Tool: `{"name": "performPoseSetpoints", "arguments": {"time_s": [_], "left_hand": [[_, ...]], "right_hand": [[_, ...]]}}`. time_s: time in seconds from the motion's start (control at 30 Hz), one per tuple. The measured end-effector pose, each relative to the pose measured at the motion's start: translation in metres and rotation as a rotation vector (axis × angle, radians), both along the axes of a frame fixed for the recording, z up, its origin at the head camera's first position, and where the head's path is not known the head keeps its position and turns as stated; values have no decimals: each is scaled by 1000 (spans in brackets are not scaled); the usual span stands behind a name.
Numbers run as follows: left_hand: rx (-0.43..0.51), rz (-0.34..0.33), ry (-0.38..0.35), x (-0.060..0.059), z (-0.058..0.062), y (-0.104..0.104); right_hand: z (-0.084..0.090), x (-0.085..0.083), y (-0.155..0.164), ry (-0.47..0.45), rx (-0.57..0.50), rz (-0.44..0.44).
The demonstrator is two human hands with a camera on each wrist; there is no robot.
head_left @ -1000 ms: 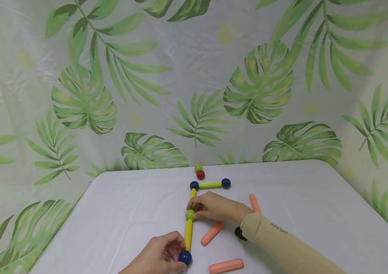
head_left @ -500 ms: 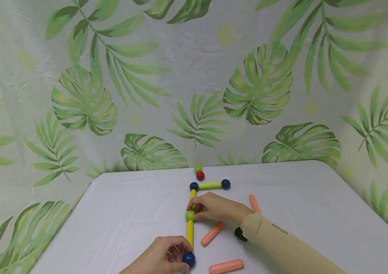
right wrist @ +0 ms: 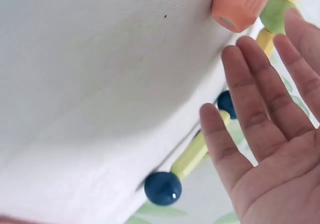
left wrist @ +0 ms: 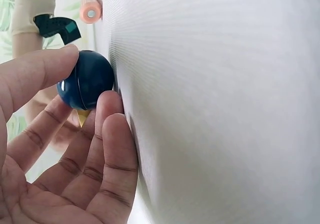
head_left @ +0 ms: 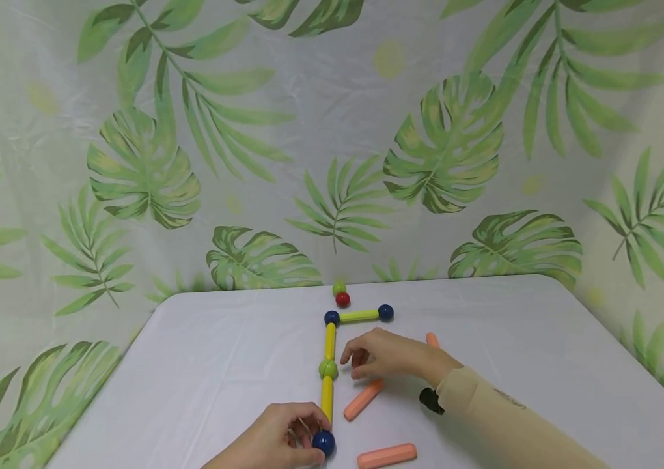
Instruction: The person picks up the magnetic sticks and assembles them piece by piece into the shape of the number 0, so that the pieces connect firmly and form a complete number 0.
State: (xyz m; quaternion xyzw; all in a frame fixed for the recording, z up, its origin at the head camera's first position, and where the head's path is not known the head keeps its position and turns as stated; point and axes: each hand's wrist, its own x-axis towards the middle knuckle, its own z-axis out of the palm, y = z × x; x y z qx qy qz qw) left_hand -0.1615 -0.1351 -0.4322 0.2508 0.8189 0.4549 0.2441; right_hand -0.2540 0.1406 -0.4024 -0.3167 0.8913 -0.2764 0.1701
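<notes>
My left hand (head_left: 285,435) pinches a dark blue ball (left wrist: 87,79) between thumb and fingers at the near end of a line of rods. From that ball a yellow rod (head_left: 327,398) runs up to a lime green ball (head_left: 328,369), and a second yellow rod (head_left: 330,341) continues to another blue ball (head_left: 332,318). There a lime rod (head_left: 359,316) turns right and ends in a blue ball (head_left: 386,312). My right hand (head_left: 387,357) hovers just right of the green ball, fingers loosely bent with nothing between them.
Orange rods lie to the right: one (head_left: 364,400) below my right hand, one (head_left: 387,455) near the front, one (head_left: 432,339) partly behind the right forearm. A red ball (head_left: 342,299) and a green ball (head_left: 339,288) touch at the far edge of the white table (head_left: 221,365).
My right hand has let go of the green ball and moved a little right. The left hand has shifted slightly right with the near blue ball, so the yellow rods now line up straighter.
</notes>
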Motion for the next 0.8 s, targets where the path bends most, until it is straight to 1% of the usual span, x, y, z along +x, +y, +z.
{"name": "performPoseSetpoints", "arguments": {"time_s": [0.17,0.27,0.5,0.8], "left_hand": [[-3,11,-14,0,0,1],[-4,17,-17,1,0,2],[-4,23,-16,2,2,2],[-5,27,-17,1,1,3]], "right_hand": [[6,12,12,-52,31,-21],[8,19,17,-57,46,-21],[0,26,27,7,46,21],[-5,31,35,56,16,14]]}}
